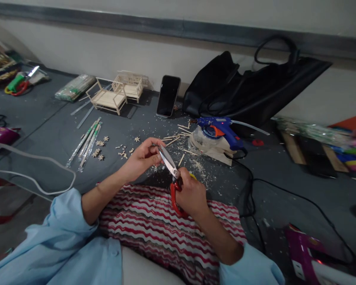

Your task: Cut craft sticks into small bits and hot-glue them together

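Note:
In my right hand [192, 194] is a pair of scissors [169, 163] with red handles, fingers closed round the grips. Their blades point up and left, toward the fingertips of my left hand [145, 156]. The left fingers are pinched together at the blade tips; whatever sits between them is too small to make out. Thin wooden sticks [170, 140] and pale shavings lie just beyond the hands. Small flower-shaped wooden pieces [97, 151] rest to the left, beside tiny cut bits [123, 152].
A blue glue gun [222, 130] rests on a clear tape roll [197, 140], its black cable running right. Behind stand miniature wooden furniture frames [109, 99], a propped phone [168, 96] and a black bag [219, 87]. Wrapped sticks [87, 142] and a white cable [41, 154] lie left.

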{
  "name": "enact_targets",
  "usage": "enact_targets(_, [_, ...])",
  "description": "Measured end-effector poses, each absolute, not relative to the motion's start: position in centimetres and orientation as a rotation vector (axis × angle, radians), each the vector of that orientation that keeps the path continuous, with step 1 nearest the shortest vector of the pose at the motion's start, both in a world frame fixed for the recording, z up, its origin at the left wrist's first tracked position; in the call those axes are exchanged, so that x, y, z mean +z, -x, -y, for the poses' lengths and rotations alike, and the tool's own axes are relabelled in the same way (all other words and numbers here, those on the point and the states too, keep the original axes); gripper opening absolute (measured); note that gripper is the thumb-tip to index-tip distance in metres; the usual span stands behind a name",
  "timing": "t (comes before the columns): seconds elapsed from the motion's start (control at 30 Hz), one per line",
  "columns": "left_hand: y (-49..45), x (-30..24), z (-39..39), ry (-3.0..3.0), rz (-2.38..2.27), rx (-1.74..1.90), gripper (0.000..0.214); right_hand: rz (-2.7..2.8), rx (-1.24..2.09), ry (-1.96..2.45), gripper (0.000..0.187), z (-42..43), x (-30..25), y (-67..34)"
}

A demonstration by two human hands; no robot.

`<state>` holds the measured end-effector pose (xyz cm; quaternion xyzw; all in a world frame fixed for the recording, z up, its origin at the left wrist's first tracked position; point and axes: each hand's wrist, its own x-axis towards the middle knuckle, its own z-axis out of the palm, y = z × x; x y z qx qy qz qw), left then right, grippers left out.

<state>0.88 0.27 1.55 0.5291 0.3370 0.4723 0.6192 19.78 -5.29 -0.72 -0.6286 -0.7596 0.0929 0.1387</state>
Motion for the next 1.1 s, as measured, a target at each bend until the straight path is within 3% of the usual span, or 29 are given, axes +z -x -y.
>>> enact_targets(0.3, [5.9,1.6,-2.3,-2.156,-1.557,0.869,0.018,2.057,0.337,1.941,0.019,4.6,-0.8,-20.2])
enact_targets(0.57, [8.6,-0.3,-2.3,-2.165,-1.595,0.594,0.023,2.074,0.411,1.946,0.022,4.6,-1.0,-20.2])
enact_targets(0.93, [10.7,-0.7,-1.3,-1.831,-1.786,1.108,0.026,2.081,0.446,1.929,0.023,4.7,-1.0,-20.2])
enact_targets(1.1, [9.0,-3.4,-0.8,-1.817,-1.710,1.127,0.031,2.104,0.423,1.895,0.024,4.7,-1.1,-20.3])
